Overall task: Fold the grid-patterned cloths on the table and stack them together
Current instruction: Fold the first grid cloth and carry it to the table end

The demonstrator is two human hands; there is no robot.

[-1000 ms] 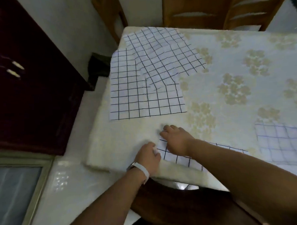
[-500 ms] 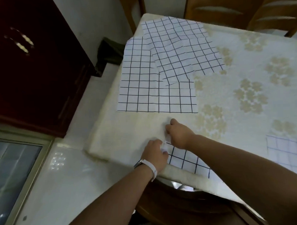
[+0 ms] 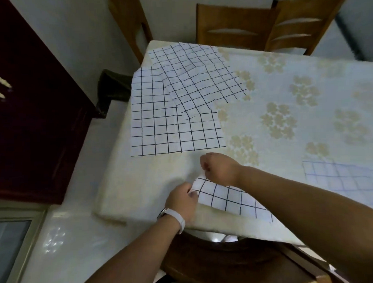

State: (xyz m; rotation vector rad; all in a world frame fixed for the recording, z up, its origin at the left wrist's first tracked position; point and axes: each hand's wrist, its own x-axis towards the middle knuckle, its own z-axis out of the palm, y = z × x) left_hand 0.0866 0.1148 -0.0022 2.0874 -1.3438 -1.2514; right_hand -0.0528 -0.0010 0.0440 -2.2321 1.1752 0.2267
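I get one head-worn view: it faces forward and steeply down across the bench (image 3: 144,181), close above the left hand (image 3: 182,201) and right hand (image 3: 220,168) at its near edge.

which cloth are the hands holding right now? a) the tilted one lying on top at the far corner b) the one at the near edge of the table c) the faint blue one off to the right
B: the left hand and right hand both pinch the left end of the near cloth.
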